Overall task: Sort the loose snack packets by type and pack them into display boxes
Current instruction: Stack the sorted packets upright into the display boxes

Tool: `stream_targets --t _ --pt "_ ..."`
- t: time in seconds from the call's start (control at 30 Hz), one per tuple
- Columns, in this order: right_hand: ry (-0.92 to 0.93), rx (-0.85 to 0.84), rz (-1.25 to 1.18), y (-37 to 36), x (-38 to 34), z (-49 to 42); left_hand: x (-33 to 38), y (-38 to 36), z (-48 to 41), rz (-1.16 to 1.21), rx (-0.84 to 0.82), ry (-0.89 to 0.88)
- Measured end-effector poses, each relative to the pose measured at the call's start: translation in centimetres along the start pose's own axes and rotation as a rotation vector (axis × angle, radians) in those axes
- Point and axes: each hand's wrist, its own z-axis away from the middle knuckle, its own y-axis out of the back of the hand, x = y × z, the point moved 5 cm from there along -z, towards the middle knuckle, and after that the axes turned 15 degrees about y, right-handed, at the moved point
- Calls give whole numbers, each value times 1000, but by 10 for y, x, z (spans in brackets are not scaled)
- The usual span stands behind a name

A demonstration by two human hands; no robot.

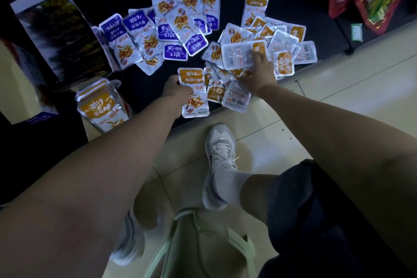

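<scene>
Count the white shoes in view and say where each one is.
2. One shoe is at centre, on the pale floor tiles. The other shoe is lower left, partly hidden behind the left forearm.

Purple packets (195, 44) left, orange packets (283, 63) right
</scene>
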Motion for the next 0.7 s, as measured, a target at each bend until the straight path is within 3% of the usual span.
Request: stream_targets --t 0.07,0.23,0.53,0.7 --pt "67 -55 57 -4 -4 -5 1 -1 -3 -20 19 -17" --pt "154 81 150 0 -15 -7 4 -5 -7 -25 51 -45" --pt "184 -36 216 -14 -26 -6 11 -4 -7 -76 87 -112" --pt "217 213 -25 4 -27 -6 17 9 -5 -78 173 -220"
